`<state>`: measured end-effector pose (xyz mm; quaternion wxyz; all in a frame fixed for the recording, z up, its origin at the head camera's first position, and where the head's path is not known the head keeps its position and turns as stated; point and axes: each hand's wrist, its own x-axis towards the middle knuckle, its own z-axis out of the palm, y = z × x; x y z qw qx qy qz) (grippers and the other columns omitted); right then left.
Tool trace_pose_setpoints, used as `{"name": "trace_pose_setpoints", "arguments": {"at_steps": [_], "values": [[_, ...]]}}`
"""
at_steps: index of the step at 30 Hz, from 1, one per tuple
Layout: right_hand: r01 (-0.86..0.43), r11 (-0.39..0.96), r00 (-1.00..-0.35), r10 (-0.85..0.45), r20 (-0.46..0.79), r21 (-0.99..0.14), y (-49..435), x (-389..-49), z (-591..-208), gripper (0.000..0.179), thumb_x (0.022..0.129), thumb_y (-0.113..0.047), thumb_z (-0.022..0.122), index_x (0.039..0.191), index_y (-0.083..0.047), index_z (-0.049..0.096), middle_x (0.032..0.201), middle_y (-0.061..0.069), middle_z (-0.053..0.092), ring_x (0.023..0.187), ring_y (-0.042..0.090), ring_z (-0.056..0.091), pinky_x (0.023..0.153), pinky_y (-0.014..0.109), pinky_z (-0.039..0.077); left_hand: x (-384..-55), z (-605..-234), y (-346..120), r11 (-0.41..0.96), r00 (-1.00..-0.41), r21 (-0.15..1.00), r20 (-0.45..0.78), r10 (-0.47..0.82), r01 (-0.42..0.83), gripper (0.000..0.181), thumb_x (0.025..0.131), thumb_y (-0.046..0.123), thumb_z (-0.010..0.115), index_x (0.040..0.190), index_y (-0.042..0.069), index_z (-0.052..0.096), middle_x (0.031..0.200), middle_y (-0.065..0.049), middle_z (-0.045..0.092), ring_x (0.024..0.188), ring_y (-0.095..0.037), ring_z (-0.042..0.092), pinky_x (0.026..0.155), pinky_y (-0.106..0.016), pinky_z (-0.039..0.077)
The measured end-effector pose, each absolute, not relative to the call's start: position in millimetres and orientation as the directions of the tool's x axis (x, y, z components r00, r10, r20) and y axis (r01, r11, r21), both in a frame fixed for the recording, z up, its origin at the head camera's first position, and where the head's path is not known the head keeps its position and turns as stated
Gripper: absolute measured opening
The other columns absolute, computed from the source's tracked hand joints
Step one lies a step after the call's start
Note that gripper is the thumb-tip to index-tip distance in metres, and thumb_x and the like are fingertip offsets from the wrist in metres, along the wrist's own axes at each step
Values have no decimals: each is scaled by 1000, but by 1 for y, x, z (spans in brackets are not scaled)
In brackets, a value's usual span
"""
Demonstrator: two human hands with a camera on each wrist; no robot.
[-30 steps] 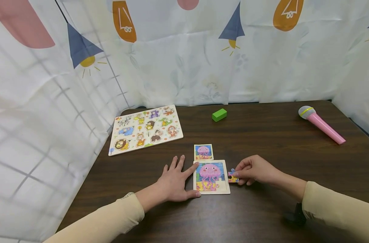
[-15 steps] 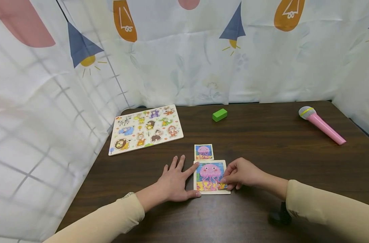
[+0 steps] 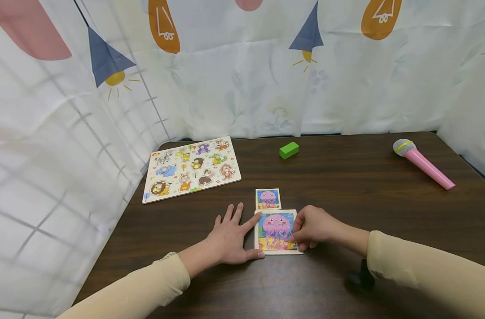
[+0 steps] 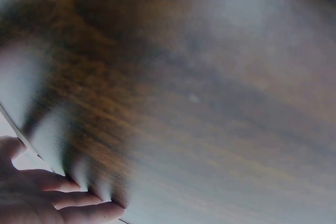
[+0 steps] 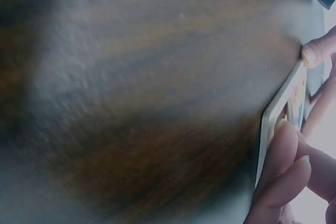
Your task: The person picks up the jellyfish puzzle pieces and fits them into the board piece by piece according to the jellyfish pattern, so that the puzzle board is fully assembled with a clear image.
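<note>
A square jigsaw puzzle with a pink jellyfish picture (image 3: 275,228) lies in a pale wooden frame (image 3: 282,252) on the table. My left hand (image 3: 232,241) rests flat at its left side, fingers spread, with index fingertip and thumb on the frame's edge. At the lower right corner my right hand (image 3: 314,228) pinches a corner puzzle piece (image 3: 293,245), mostly lying within the picture; the fingers hide part of it. In the right wrist view the thumb and fingers (image 5: 286,156) bend over the frame's corner. Above the frame lies a small matching jellyfish card (image 3: 267,199).
A board of animal shapes (image 3: 192,169) lies at the back left. Behind the card sits a green block (image 3: 289,150), and a pink toy microphone (image 3: 424,164) lies at the right. A patterned white curtain (image 3: 242,88) hangs behind the dark wooden table (image 3: 346,177).
My right hand has moved left from beside the frame, bringing the puzzle piece into the lower right corner, where it now lies flatter. My left hand has stayed in place.
</note>
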<state>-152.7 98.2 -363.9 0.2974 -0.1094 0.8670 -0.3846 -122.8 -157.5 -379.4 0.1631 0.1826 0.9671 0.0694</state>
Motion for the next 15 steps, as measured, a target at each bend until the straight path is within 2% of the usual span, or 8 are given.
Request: {"name": "trace_pose_setpoints", "arguments": {"at_steps": [10, 15], "values": [[-12, 723, -806, -416, -422, -691, 96, -155, -362, 23, 84, -15, 85, 75, -7, 65, 60, 3, 68, 50, 8, 65, 50, 22, 50, -122, -378, -158, 923, -880, 198, -292, 376, 329, 92, 86, 74, 62, 163, 36, 27, 170, -21, 17, 157, -47, 14, 116, -70, 28], [-29, 730, -820, -408, -401, -683, 96, -155, -365, 25, 88, -17, 82, 73, -8, 63, 57, 2, 65, 48, 8, 61, 47, 20, 45, -121, -378, -157, 923, -879, 199, -293, 377, 329, 92, 86, 74, 62, 163, 36, 27, 170, -22, 17, 157, -46, 14, 116, -70, 28]]}}
